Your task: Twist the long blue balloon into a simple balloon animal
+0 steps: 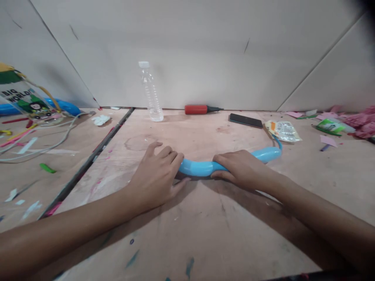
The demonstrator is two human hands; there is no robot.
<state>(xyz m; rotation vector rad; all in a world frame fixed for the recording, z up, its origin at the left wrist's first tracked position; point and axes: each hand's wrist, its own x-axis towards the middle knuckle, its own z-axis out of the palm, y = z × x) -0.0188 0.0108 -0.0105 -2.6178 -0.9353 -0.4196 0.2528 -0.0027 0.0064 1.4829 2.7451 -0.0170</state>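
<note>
A long blue modelling balloon [199,168] stretches across the middle of the wooden surface, with a thin limp tail at its right end. My left hand [159,171] is closed around its left end, the thumb underneath. Farther right, my right hand [244,168] wraps round the same balloon, fingers on top and thumb below. Between the two hands a plump section bends slightly. Another inflated part shows beyond my right hand, and the portion under each palm is hidden.
By the white wall stand a clear plastic bottle [152,93] and a red hand pump [196,109]. A black phone [245,120] and a plastic packet [283,130] lie at back right. Left are a printed pouch [32,101] and a white cable [66,136]. Pink paper [360,123] sits far right.
</note>
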